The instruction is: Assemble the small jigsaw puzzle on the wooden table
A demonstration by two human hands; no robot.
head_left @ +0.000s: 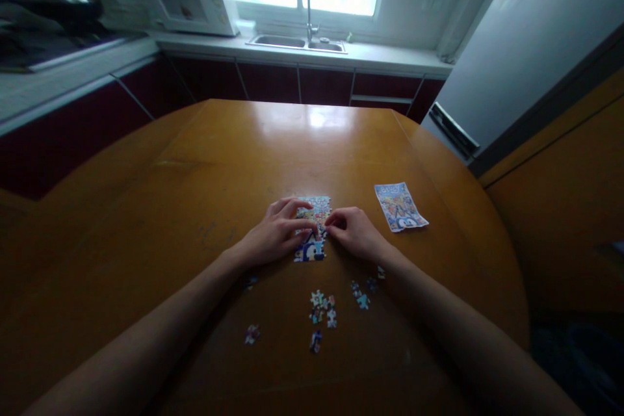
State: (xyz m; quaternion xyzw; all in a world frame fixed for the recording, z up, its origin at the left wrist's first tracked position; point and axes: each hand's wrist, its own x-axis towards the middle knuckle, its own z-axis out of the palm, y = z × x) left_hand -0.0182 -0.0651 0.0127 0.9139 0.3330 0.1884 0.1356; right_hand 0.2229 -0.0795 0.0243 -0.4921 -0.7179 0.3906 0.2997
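Observation:
A partly joined jigsaw puzzle (312, 251) lies on the wooden table in front of me. My left hand (280, 231) rests over its left side, fingers spread and lying on the joined pieces. At the puzzle's right edge, my right hand (353, 231) has thumb and fingertips pinched together; whatever piece may be between them is too small to make out. Nearer to me lie loose puzzle pieces (318, 300) in a small cluster. More pieces (362, 301) sit by my right forearm, and a single piece (252, 334) is by my left forearm.
A creased picture sheet (400, 207) lies right of the puzzle on the wooden table (195, 162). Beyond the table are a counter with a sink (280, 41), a faucet (309, 10) and a microwave (192, 6). A fridge (511, 45) stands at the right.

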